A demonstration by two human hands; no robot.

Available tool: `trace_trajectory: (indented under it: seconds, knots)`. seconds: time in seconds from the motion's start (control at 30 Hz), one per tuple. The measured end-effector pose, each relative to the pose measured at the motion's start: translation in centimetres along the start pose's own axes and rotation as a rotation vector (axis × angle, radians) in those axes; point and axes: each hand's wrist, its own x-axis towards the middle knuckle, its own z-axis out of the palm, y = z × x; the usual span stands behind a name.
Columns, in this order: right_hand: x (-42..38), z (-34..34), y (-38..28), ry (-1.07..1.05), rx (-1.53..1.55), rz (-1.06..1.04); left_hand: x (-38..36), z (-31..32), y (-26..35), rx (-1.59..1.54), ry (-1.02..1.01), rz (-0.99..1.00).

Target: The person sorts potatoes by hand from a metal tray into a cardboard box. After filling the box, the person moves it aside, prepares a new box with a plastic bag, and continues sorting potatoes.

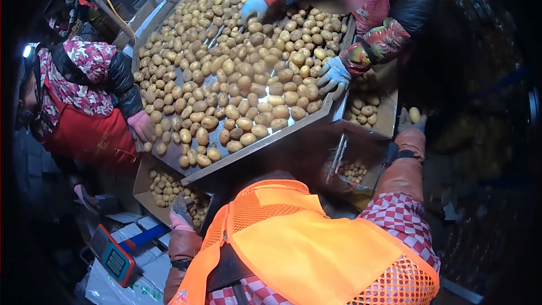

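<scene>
At the right, beyond the sorting table's corner, my right hand is raised in a glove with a single potato in its grip. At the lower left, my left hand wears a pink and grey glove. It lies at the edge of a box part-filled with small potatoes, its fingers stretched out. I make out nothing held in it. In front of me is the sorting table, with a raised rim and many loose potatoes across it.
One co-worker's gloved hands are among the potatoes at the far right. Another co-worker's pink glove touches the left edge. A side bin and a lower chute hold potatoes. A red-framed digital display stands lower left.
</scene>
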Motion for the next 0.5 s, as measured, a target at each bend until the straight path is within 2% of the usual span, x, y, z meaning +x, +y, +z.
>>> trace_trajectory:
  seconds: [0.03, 0.07, 0.1, 0.17, 0.2, 0.27, 0.3, 0.33, 0.4, 0.47, 0.5]
  knots:
    - [1.1, -1.6, -3.2, -0.11, -0.701, -0.204, -0.3, 2.0, 1.8, -0.007, -0.015, -0.112]
    - [2.7, -1.1, -4.2, -0.175, -0.926, -0.322, 2.5, 1.0, -0.1, -0.191, 0.008, -0.253]
    - [3.6, -0.1, -4.2, -0.241, -1.068, -0.369, 2.7, 0.7, -0.9, -0.377, -0.069, -0.239]
    - [4.9, 4.9, 2.2, -0.384, -1.043, -0.213, 0.7, 1.7, -0.7, -0.667, -0.27, -0.02]
    - [4.5, 7.1, 6.3, -0.415, -1.022, -0.096, -0.1, 2.7, -0.7, -0.717, -0.293, 0.106]
    - [0.4, 10.5, 13.7, -0.437, -1.064, 0.115, 1.1, 4.7, -1.3, -0.449, -0.056, 0.274]
    - [-2.3, 11.5, 16.5, -0.439, -1.111, 0.209, -0.1, 5.0, -1.5, -0.151, 0.038, 0.406]
    - [-5.4, 12.1, 18.9, -0.447, -1.179, 0.313, 2.3, 4.3, -4.3, -0.389, -0.014, 0.399]
    - [-11.7, 12.4, 23.2, -0.476, -1.34, 0.499, 0.6, 3.7, -4.3, -0.225, 0.005, 0.344]
    - [-16.1, 11.3, 27.0, -0.596, -1.423, 0.657, -1.7, 3.0, -4.7, -0.136, 0.072, 0.344]
    - [-14.8, 9.4, 31.3, -0.753, -1.291, 0.709, -2.4, 2.6, -4.9, -0.094, 0.102, 0.339]
